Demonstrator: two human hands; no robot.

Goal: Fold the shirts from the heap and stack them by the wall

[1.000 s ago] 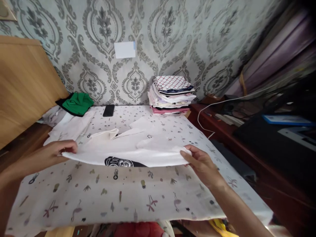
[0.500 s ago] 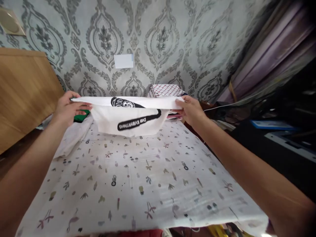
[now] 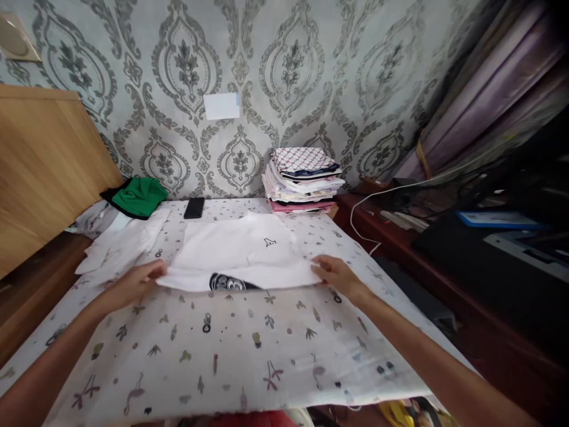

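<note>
Behind everything, a wall papered in grey damask medallions, with a white paper slip stuck near its middle. At the left, a slanting light wooden panel, and above it a beige corner of something at the frame's edge. In front, a table under a white cloth printed with small plants and birds. To the right, purple curtains, a dark red-brown wooden surface crossed by a white cable, and dark equipment. Soft, even daylight throughout.
</note>
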